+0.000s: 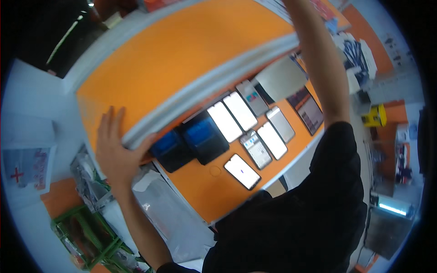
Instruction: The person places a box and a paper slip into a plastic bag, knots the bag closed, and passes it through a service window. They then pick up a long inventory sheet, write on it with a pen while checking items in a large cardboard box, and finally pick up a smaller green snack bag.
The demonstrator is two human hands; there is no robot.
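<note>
My left hand rests at the left end of a raised orange counter shelf. Its fingers lie spread on the top and the thumb reaches over the grey front edge. My right hand is out of view; that forearm stretches up past the top of the picture. On the lower orange desk lie several smartphones, among them a lit white-screened phone, another lit phone and a grey one. Two dark box-like devices with blue panels, one black device and its neighbour, stand nearest my left hand.
A tablet-like screen and a pale sheet lie at the desk's right. A rubber band is near the front phone. Green plastic crates stand lower left. A yellow container is far right.
</note>
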